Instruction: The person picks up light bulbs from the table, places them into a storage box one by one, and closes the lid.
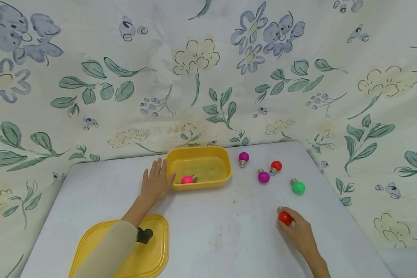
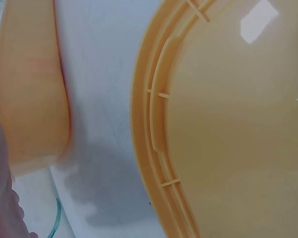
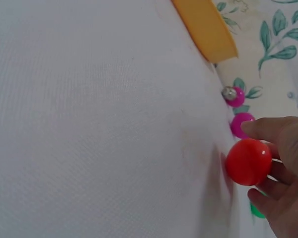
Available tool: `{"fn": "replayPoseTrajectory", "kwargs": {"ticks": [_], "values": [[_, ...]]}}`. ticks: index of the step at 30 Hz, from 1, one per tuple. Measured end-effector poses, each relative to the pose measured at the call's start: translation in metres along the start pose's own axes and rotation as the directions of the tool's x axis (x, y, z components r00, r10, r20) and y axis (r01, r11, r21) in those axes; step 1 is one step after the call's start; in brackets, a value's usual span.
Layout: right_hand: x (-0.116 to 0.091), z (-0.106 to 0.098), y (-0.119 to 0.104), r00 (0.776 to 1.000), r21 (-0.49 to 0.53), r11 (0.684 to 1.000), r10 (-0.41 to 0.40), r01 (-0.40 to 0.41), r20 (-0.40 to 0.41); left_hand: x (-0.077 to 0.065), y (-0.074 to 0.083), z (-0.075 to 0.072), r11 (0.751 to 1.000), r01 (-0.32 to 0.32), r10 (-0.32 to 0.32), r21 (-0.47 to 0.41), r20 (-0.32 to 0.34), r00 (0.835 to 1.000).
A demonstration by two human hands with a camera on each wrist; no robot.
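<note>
A yellow plastic container (image 1: 201,186) stands at the back of the table with a pink light bulb (image 1: 187,180) inside. My left hand (image 1: 155,184) lies at its left end, fingers straight and thumb at the rim. On the right, my right hand (image 1: 300,231) holds a red light bulb (image 1: 285,218) between thumb and fingers, its metal base pointing away. The right wrist view shows the same red bulb (image 3: 248,162) close over the white table, the fingers curled behind it. Nearest to that hand is a green bulb (image 1: 298,187) farther back.
Two purple bulbs (image 1: 243,156) and another red bulb (image 1: 276,166) lie right of the container. A yellow lid (image 1: 161,247) lies at the front left, partly under the left forearm. Flowered cloth (image 1: 194,96) hangs behind the table.
</note>
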State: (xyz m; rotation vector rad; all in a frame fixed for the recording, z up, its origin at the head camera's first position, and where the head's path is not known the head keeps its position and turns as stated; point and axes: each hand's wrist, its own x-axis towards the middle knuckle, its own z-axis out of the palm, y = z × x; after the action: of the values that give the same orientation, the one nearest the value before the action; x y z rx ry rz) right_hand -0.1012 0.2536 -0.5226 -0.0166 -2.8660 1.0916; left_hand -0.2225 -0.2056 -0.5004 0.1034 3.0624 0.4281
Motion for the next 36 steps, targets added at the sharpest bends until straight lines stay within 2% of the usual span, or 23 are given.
{"fn": "replayPoseTrajectory", "kwargs": {"ticks": [3, 12, 24, 32, 36], "values": [[0.0, 0.001, 0.001, 1.0, -0.003, 1.0, -0.001, 0.001, -0.003, 0.0, 0.0, -0.001, 1.0, 0.003, -0.003, 0.0, 0.004, 1.0], [-0.001, -0.002, 0.002, 0.997, 0.006, 0.998, 0.068, -0.068, 0.022, -0.003, 0.001, -0.003, 1.0, -0.003, 0.003, 0.002, 0.015, 1.0], [0.001, 0.001, -0.001, 1.0, 0.034, 0.999, -0.004, 0.004, -0.007, -0.002, 0.0, -0.003, 1.0, -0.001, 0.001, -0.002, 0.02, 1.0], [0.009, 0.007, -0.015, 1.0, 0.056, 0.998, 0.008, -0.01, 0.03, -0.002, 0.001, -0.004, 1.0, 0.0, 0.0, -0.009, 0.019, 1.0], [0.013, 0.009, -0.024, 0.999, 0.079, 0.996, -0.039, 0.036, 0.028, -0.001, 0.001, -0.003, 1.0, -0.006, 0.007, -0.004, 0.019, 1.0]]}}
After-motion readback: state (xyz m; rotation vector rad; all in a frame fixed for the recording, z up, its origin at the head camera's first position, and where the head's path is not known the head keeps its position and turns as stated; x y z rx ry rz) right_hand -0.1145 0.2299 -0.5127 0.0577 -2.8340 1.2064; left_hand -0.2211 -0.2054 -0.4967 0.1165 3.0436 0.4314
